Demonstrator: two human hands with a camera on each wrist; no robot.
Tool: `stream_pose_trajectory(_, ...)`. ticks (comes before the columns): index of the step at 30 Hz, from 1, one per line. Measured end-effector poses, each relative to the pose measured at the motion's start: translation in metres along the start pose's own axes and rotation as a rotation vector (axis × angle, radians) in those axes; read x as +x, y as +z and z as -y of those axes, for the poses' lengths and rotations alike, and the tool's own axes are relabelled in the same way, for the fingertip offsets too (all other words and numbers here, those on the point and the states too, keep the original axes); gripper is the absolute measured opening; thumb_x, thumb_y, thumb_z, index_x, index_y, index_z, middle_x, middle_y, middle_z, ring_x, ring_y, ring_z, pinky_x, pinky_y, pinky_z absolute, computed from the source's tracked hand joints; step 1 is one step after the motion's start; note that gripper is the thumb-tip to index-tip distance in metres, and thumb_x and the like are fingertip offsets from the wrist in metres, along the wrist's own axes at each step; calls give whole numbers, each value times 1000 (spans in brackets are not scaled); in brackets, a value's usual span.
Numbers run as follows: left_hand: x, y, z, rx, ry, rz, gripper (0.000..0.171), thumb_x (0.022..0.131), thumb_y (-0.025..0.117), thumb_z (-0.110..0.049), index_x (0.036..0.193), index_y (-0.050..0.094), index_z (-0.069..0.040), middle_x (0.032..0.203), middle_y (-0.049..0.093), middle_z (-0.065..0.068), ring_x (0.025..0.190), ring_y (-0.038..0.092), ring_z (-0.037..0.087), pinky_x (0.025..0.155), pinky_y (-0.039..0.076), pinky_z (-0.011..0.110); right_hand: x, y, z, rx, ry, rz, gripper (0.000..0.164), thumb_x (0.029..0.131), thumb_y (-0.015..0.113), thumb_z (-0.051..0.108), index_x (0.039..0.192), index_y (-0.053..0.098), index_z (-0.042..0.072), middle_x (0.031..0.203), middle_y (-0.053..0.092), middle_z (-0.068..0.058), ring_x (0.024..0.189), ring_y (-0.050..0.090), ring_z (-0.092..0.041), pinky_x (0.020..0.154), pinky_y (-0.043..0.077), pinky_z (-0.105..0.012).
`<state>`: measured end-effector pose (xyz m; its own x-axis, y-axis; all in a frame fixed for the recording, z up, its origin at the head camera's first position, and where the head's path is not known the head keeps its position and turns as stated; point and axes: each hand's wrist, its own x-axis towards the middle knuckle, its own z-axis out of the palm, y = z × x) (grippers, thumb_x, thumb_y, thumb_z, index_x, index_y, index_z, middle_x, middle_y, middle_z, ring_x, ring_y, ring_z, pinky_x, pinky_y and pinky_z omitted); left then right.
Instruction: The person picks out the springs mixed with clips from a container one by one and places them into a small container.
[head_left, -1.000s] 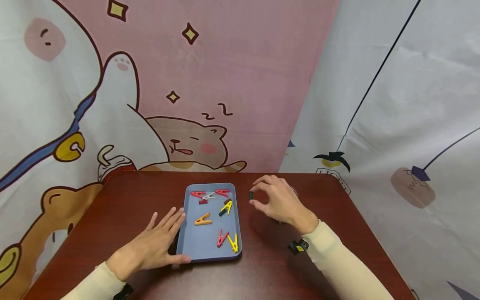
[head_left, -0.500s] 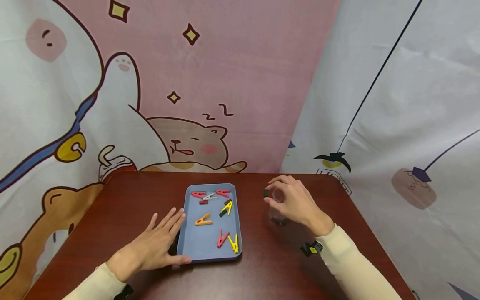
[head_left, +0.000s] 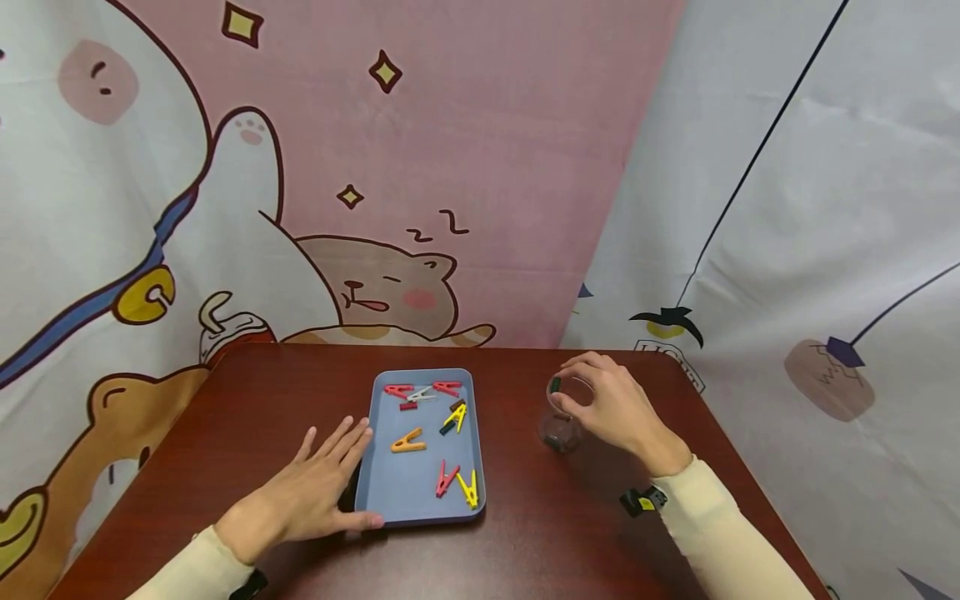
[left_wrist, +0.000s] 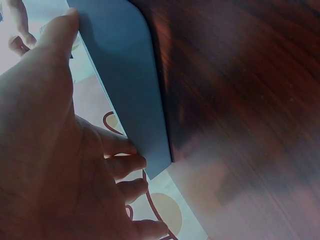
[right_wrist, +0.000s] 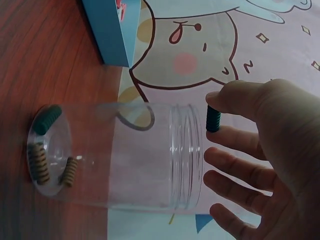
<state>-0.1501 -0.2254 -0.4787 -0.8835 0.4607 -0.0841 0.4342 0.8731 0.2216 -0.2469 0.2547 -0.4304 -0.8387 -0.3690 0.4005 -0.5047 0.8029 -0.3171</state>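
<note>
My right hand (head_left: pixel 611 404) pinches a small green ridged dowel (right_wrist: pixel 213 119) between thumb and index finger, right over the mouth of a clear, wide-mouthed jar (right_wrist: pixel 140 165). The other fingers spread beside the rim. Inside the jar, at its bottom, lie a green dowel (right_wrist: pixel 47 120) and tan ridged ones (right_wrist: pixel 69 172). My left hand (head_left: pixel 307 492) is spread flat, fingertips and thumb touching the left edge of a blue-grey tray (head_left: pixel 397 492). The tray bears clips, including an orange one (head_left: pixel 407 442), and small dowels, such as a dark red one (head_left: pixel 408 407).
Other clips in the tray are red (head_left: pixel 446 479), yellow (head_left: pixel 470 490) and white (head_left: pixel 422 395). Tray and jar stand on a dark red-brown table (head_left: pixel 517 542). A printed cartoon cloth (head_left: pixel 510 167) hangs behind the table's far edge.
My right hand has moved right with the green dowel, from beside the tray to over the jar's mouth. The jar now shows more fully. My left hand stays at the tray.
</note>
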Motion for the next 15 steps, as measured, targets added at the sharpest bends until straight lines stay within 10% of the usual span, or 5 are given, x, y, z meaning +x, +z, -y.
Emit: stream_pose_trajectory(15,0,0,0,-15,-3,3,136,91,72,-94,181,35,1,193,30,22,180,27,50,136,20,89,-7,2,-11,35,30,-6,29,101,93,25,125,87,11,134,81,-10,124,80,-36,104,67,-62)
